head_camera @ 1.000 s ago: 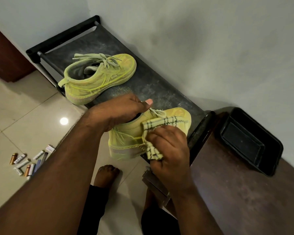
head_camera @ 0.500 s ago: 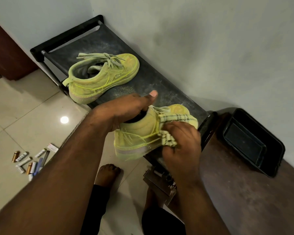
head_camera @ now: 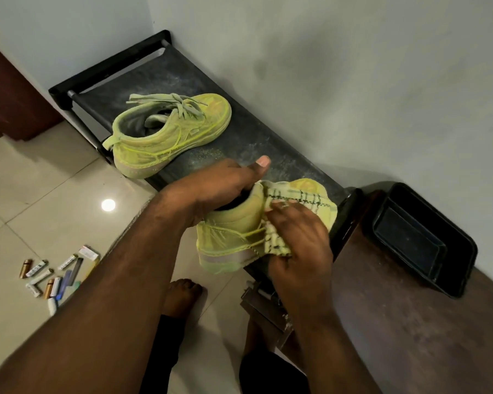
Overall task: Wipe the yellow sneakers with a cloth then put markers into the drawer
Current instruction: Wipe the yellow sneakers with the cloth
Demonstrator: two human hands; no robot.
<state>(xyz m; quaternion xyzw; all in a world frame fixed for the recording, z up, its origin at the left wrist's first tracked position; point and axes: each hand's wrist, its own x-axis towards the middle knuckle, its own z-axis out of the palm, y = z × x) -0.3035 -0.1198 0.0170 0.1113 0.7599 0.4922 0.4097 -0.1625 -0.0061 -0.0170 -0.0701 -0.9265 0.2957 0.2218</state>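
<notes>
Sneaker light, soft-sided, stiff at sole; gripped at collar by left hand fingers, tilted above rack; limp cloth pressed on its side under curled right hand fingers; markers on floor, well left

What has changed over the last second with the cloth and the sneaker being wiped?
The right hand has slid the cloth from the near sneaker's side up over its top toward the toe. The left hand still grips that sneaker's collar. The far sneaker stays on the rack, and the markers still lie on the floor.
</notes>
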